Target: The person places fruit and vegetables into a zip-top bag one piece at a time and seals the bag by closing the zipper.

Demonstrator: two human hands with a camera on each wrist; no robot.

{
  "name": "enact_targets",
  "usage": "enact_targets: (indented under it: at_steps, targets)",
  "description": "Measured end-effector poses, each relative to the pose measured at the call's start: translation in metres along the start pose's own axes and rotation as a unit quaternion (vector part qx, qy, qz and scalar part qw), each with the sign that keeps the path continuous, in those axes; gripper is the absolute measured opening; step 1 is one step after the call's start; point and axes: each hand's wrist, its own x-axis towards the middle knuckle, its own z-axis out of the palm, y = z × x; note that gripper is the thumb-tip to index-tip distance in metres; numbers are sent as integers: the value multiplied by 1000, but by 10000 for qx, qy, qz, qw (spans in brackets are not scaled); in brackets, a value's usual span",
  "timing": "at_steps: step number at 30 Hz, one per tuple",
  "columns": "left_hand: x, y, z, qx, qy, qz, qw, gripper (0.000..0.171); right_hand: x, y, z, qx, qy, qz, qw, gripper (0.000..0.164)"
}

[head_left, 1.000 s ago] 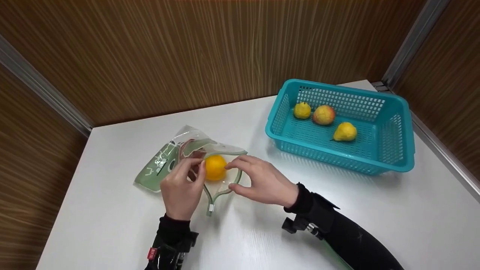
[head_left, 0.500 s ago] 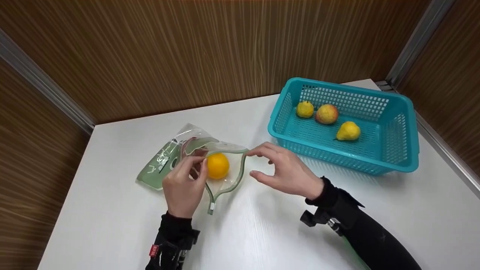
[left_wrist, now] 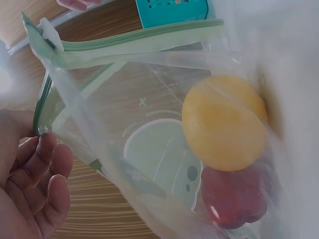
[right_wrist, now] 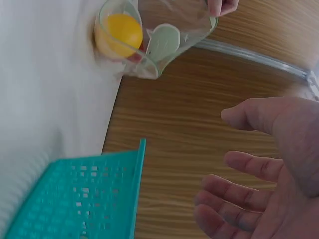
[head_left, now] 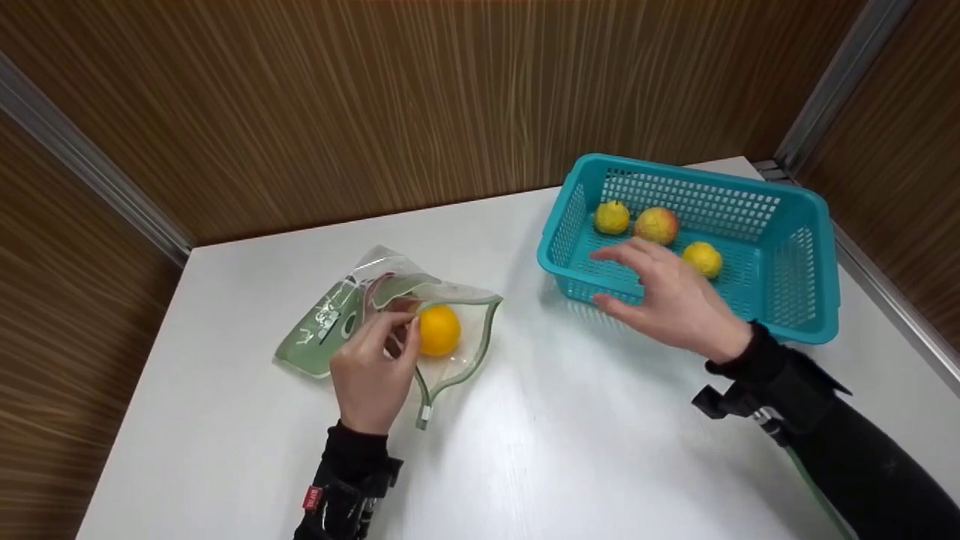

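Observation:
My left hand point(head_left: 373, 367) pinches the green-edged rim of a clear zip bag point(left_wrist: 149, 89) between thumb and fingers, keeping its mouth spread. An orange point(head_left: 439, 331) rests inside near the opening; the left wrist view shows a dark red fruit point(left_wrist: 234, 196), its kind unclear through the plastic, touching it. My right hand point(head_left: 671, 300) hovers over the near rim of a teal basket point(head_left: 795, 330), thumb and fingers apart, holding nothing. In the basket are a yellow pear point(head_left: 612, 217), a red-and-yellow fruit like an apple point(head_left: 657, 225) and another yellow pear point(head_left: 703, 259), partly covered by the hand.
The bag and basket both lie on a white table point(head_left: 525, 450), the basket at the back right. Behind the table rises a wood-grain panel point(head_left: 375, 112), with metal strips point(head_left: 840, 82) at the corners.
My right hand has left the orange and the bag's mouth and moved right to above the basket's near edge. The left hand keeps its pinch on the bag's rim.

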Motion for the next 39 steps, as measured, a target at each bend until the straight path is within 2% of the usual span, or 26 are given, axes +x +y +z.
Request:
enact_targets:
  at_steps: [6, 10, 15, 20, 26, 34, 39]
  targets:
    - [0, -5, -2, -80, 35, -20, 10000, 7, 15, 33, -34, -600, -389, 626, 9955, 55]
    - [-1, -8, -2, -132, 37, -11, 9999, 7, 24, 55, -49, -1055, -597, 716, 9900, 55]
    - [-1, -8, -2, -191, 11, -45, 9998, 8, 36, 80, -59, -1459, -1040, 786, 9807, 55]
    - [-1, -8, -3, -159, -2, -58, 9999, 6, 46, 99, -61, -1888, -1532, 771, 9669, 55]
    - [-1, -7, -3, -155, -4, -59, 9999, 6, 52, 114, -58, -2325, -1927, 549, 9517, 59]
    - [-2, -8, -2, -184, 81, 2, 9998, 10, 55, 127, -45, -2686, -2387, 359, 9325, 64]
    - [-2, -8, -3, -175, 75, -17, 9998, 12, 56, 135, -34, -2986, -2788, 333, 9121, 64]
